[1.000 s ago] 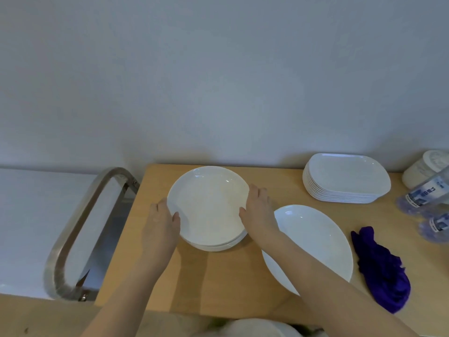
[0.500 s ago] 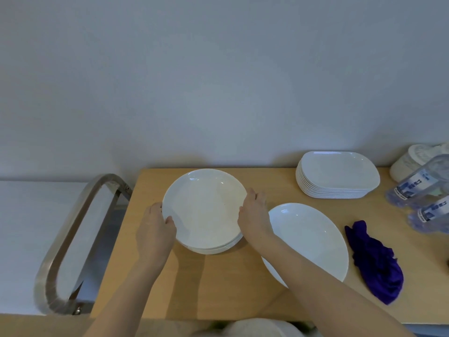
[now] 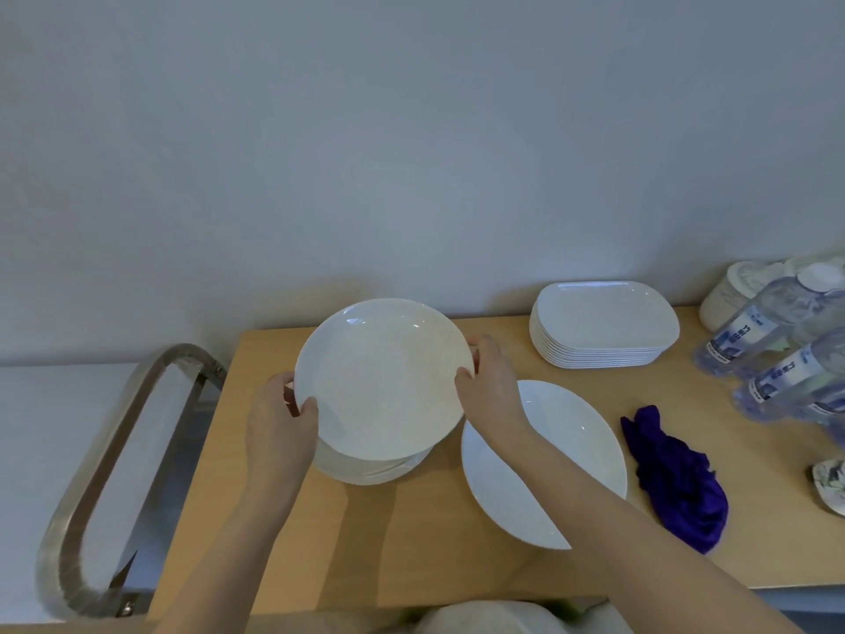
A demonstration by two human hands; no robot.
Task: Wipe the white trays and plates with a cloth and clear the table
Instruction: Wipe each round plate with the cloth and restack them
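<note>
A stack of round white plates [image 3: 382, 382] is held above the wooden table [image 3: 411, 533], tilted a little toward me. My left hand [image 3: 279, 427] grips its left rim and my right hand [image 3: 489, 386] grips its right rim. To the right, a single large white plate [image 3: 571, 450] lies flat, partly under my right forearm. At the back right sits a stack of rectangular white trays [image 3: 603, 322]. A crumpled purple cloth [image 3: 676, 478] lies on the table right of the single plate.
Two clear water bottles [image 3: 777, 354] lie at the right edge, with a white lidded tub [image 3: 740, 290] behind them and a patterned dish [image 3: 832, 487] at the far right. A metal trolley handle [image 3: 114, 450] stands left of the table. A wall is close behind.
Both hands have closed on the rims of the plate stack and lifted it off the table; before, it rested flat with the hands at its sides.
</note>
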